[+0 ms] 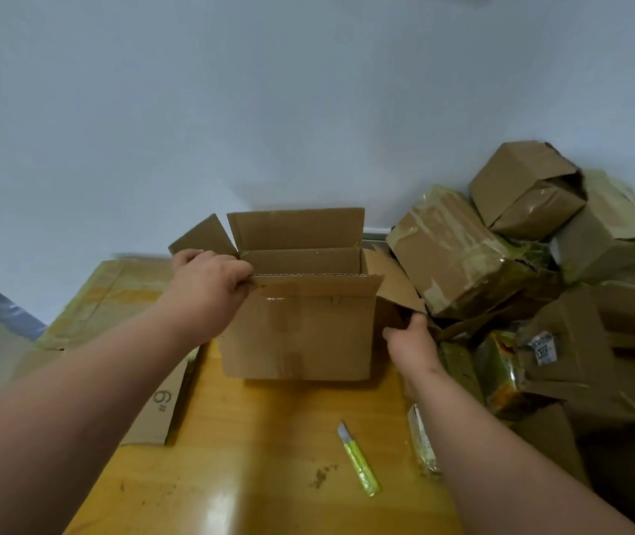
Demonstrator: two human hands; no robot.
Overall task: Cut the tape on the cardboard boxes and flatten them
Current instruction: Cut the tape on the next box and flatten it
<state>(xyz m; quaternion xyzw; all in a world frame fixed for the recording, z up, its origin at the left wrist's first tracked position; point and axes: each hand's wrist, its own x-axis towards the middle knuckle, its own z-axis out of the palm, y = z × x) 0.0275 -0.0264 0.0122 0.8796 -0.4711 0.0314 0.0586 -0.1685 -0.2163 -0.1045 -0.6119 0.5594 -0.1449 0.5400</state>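
Two hands on one open-topped brown cardboard box (300, 326): left hand (207, 279) pinching its near flap, right hand (410, 339) gripping its side flap.

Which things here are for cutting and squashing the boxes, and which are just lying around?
For the job:
- open box, held by the left hand and right hand
- yellow knife on the table
- pile of taped boxes
- flattened cardboard

Just lying around:
- small packet by the right arm
- wall
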